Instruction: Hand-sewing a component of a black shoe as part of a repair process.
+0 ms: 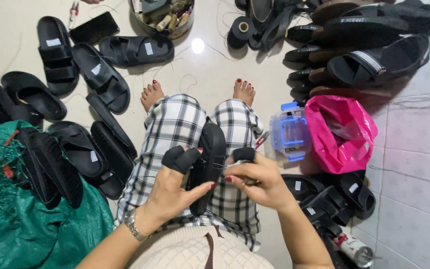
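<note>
While gripped by 2 hands (220, 187): 1 black sandal (207, 162).

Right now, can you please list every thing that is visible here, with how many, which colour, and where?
sandal in hand: one, black, held over the lap between both hands
loose sandals: many, black, on the floor at left
stacked sandals: a pile, black with brown soles, upper right
sandals by the wall: several, black, lower right
bag: one, pink plastic, right
box: one, clear with blue, beside the bag
sack: one, green, lower left
round tin: one, holding small tools, top
thread spool: one, black, top
bare feet: two, red nails, centre
left hand: black finger guard, wristwatch
right hand: black finger guard
</note>
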